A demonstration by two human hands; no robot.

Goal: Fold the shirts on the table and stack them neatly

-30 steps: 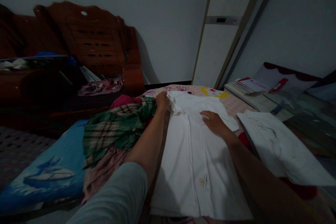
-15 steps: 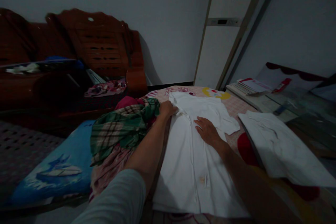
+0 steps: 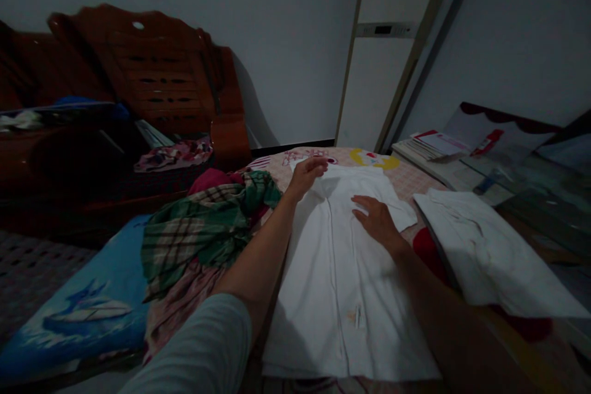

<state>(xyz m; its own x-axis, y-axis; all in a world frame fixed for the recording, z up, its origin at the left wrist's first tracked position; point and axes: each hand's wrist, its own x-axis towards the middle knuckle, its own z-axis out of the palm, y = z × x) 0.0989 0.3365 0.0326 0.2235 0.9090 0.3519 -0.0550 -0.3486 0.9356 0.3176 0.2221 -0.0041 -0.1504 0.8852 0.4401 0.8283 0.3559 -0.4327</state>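
Note:
A white short-sleeved shirt (image 3: 314, 295) lies spread on the patterned bed cover, with a small label near its lower middle. My left hand (image 3: 308, 175) is raised over the far left part of the shirt, fingers stretched to the right and holding nothing. My right hand (image 3: 376, 220) hovers over or rests lightly on the shirt's upper right; I cannot tell which. Its fingers are spread and nothing is in them. Left of the shirt, a green plaid cloth (image 3: 198, 228) lies crumpled on other pinkish clothes.
Folded white clothing (image 3: 494, 252) lies to the right. A blue pillow (image 3: 92, 308) with a printed picture is at the left. A wooden sofa (image 3: 152, 74) stands behind, and a glass-topped table (image 3: 530, 209) with papers (image 3: 438, 143) at the right.
My left hand has let go of the shirt's left shoulder area and moved up and to the right. My right hand has shifted slightly right. The view has turned a little.

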